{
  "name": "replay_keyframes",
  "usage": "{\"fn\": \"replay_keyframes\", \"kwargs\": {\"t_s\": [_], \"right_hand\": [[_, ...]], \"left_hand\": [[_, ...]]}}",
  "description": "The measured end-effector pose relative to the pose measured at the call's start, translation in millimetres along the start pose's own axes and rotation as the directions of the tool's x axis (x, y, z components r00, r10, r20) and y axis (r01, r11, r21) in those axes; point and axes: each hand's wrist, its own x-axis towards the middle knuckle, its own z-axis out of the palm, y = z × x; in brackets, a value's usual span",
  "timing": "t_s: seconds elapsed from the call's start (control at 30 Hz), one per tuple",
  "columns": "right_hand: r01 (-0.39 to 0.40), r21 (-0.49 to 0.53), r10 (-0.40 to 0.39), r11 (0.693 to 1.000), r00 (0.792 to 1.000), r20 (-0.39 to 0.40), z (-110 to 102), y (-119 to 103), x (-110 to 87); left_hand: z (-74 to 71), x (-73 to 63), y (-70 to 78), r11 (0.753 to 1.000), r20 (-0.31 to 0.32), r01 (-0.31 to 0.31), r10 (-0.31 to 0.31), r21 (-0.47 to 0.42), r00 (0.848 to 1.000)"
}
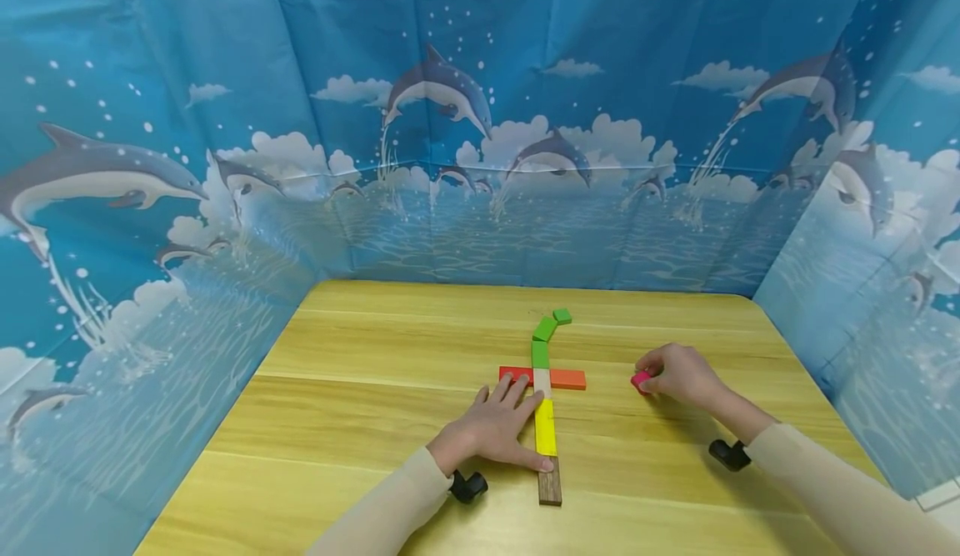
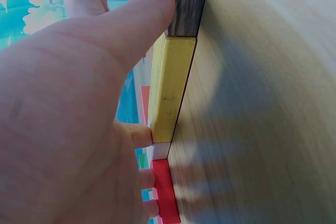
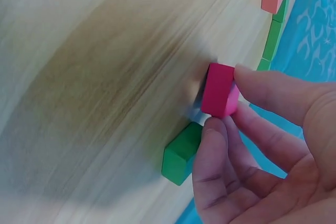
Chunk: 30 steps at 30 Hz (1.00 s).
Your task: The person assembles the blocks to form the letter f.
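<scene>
My left hand [image 1: 498, 429] lies spread over a row of flat blocks, thumb on the dark brown block [image 1: 550, 489] and fingertips at the yellow block [image 1: 545, 427] and the red block [image 1: 512, 373]. A pale wood block [image 1: 542, 382] joins the yellow one to three green blocks [image 1: 540, 354] curving away at the far end. An orange block [image 1: 567, 379] sticks out to the right, opposite the red one. Off to the right, my right hand [image 1: 684, 375] pinches a small pink block [image 3: 218, 90] between thumb and fingers. Beside those fingers sits another green block [image 3: 181, 153].
The wooden table [image 1: 360, 389] carries all the blocks. A blue curtain [image 1: 465, 239] printed with dolphins hangs along its back and both sides. Each wrist wears a black camera mount, one below the left hand [image 1: 468, 488] and one below the right.
</scene>
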Motion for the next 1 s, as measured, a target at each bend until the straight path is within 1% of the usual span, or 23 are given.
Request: {"fn": "replay_keyframes", "kwargs": {"t_s": [0.3, 0.57, 0.8, 0.9, 1.0], "right_hand": [[-0.019, 0.000, 0.019, 1.000, 0.999, -0.029, 4, -4, -1.8], [0.010, 0.025, -0.008, 1.000, 0.999, -0.052, 5, -9, -2.0], [0.010, 0.040, -0.009, 0.999, 0.999, -0.036, 4, -11, 1.3], [0.021, 0.035, -0.020, 0.999, 0.999, -0.033, 3, -11, 2.2], [0.033, 0.047, -0.032, 0.998, 0.999, -0.020, 3, -12, 2.4]], "left_hand": [[2.1, 0.3, 0.1, 1.000, 0.001, 0.007, -0.006, -0.005, 1.000], [-0.3, 1.7, -1.0, 1.000, -0.003, 0.002, -0.002, 0.015, 1.000], [-2.2, 2.7, -2.6, 1.000, -0.001, 0.000, 0.000, 0.023, 1.000], [-2.2, 2.8, -2.2, 1.000, -0.004, 0.001, -0.001, 0.028, 1.000], [0.2, 2.2, -0.9, 1.000, 0.001, 0.002, -0.002, 0.014, 1.000]]}}
